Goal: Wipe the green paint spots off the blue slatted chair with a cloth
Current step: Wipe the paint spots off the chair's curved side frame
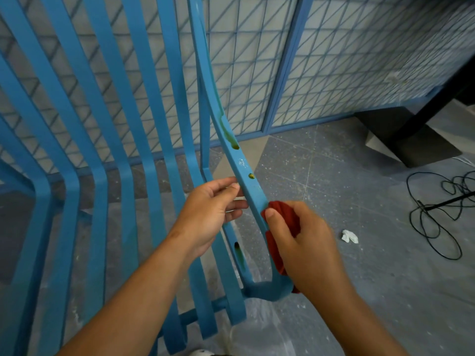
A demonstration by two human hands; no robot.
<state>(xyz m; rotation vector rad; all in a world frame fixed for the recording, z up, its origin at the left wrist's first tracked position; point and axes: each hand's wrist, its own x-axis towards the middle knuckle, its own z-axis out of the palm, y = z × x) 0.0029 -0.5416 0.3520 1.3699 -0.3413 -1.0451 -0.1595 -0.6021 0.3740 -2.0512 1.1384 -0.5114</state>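
Observation:
The blue slatted chair [108,155] fills the left and middle of the head view. Its rightmost curved rail [246,186] carries green paint spots: a long streak [227,134], a small dot [251,176] and a smear lower down [238,253]. My left hand [210,214] rests against the rail's left side, fingers curled at its edge. My right hand [305,247] presses a red cloth [285,217] against the rail's right side, just below the small dot. Much of the cloth is hidden by that hand.
A blue wire-mesh panel [257,60] stands behind the chair. On the grey speckled floor lie a crumpled white scrap [349,236] and a tangle of black cable [442,209]. A dark stand base [411,134] sits at the right.

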